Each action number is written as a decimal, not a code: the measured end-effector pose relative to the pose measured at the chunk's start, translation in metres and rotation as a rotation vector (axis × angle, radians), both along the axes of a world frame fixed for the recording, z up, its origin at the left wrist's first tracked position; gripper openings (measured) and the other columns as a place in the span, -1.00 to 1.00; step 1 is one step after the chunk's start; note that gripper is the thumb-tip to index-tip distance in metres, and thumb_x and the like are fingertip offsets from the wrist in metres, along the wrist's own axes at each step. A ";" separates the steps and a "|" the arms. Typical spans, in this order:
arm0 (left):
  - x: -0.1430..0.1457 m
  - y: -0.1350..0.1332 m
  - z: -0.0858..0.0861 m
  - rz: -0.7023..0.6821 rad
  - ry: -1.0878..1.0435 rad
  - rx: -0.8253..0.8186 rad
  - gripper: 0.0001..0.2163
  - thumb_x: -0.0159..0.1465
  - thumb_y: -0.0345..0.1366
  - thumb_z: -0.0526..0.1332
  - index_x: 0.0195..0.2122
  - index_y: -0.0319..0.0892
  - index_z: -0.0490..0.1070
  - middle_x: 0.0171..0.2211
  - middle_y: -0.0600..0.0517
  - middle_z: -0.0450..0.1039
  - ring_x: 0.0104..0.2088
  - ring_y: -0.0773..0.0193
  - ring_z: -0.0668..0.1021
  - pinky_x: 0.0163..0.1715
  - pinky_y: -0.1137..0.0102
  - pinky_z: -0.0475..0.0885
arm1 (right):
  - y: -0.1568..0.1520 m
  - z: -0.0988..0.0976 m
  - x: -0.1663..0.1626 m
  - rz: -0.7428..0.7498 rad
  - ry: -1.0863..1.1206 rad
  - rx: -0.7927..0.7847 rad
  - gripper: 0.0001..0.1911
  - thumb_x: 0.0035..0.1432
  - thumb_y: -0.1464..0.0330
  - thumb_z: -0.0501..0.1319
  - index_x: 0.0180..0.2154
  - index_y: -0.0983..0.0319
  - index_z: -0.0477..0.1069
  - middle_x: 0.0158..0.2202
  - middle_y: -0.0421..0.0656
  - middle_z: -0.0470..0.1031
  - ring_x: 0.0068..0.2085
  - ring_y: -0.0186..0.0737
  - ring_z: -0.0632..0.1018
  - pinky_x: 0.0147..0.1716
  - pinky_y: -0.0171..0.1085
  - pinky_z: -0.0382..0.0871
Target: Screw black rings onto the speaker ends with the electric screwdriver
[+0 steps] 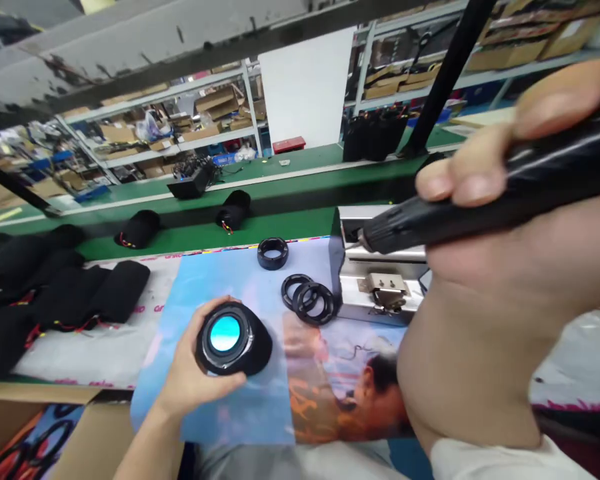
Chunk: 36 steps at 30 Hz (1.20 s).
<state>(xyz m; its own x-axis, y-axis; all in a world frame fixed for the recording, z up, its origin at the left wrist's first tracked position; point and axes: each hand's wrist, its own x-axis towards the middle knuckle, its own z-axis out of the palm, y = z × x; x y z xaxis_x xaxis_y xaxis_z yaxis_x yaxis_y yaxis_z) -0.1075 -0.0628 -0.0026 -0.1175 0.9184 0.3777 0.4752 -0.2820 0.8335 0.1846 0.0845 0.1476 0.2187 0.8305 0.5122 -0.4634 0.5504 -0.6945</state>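
Note:
My left hand [193,370] is wrapped round a black cylindrical speaker [233,339] that stands on end on a printed blue poster [260,413]; its glossy round end cap faces up. My right hand [485,167], raised close to the camera, grips a black electric screwdriver [480,210] whose tip points left, above a metal fixture [380,283]. Two black rings [309,299] lie overlapping on the poster right of the speaker. A thicker black ring part [273,253] sits behind them.
Several black fabric-covered speaker bodies [55,293] lie at the left, and two more [185,220] rest on the green conveyor [290,193] beyond. An open cardboard box [40,433] holding black rings is at the lower left. Shelves of cartons stand at the back.

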 end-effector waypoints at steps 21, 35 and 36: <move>0.035 -0.012 -0.014 -0.046 -0.249 -0.010 -0.11 0.04 -0.19 0.67 0.37 0.07 0.31 0.30 -0.10 0.52 0.20 -0.04 0.68 0.13 0.21 0.65 | -0.088 -0.149 -0.067 0.673 -0.430 -0.687 -0.34 0.06 0.02 0.56 -0.02 0.24 0.35 -0.51 -0.31 0.38 -0.58 -0.33 0.45 -0.53 -0.33 0.41; 0.043 -0.020 -0.019 0.141 -0.088 0.008 -0.15 0.04 -0.20 0.64 0.35 -0.04 0.34 0.26 -0.11 0.55 0.23 -0.10 0.66 0.20 0.13 0.63 | -0.088 -0.134 -0.040 0.105 -0.609 -0.680 -0.34 0.07 -0.07 0.45 0.01 0.23 0.41 -0.58 -0.30 0.38 -0.60 -0.27 0.44 -0.54 -0.28 0.42; 0.042 -0.020 -0.019 0.132 -0.104 0.020 -0.14 0.04 -0.18 0.64 0.35 -0.05 0.34 0.26 -0.11 0.55 0.23 -0.11 0.65 0.21 0.12 0.63 | -0.083 -0.132 -0.030 0.029 -0.673 -0.691 -0.32 0.04 -0.04 0.49 0.04 0.23 0.42 -0.52 -0.27 0.44 -0.55 -0.24 0.49 -0.51 -0.27 0.46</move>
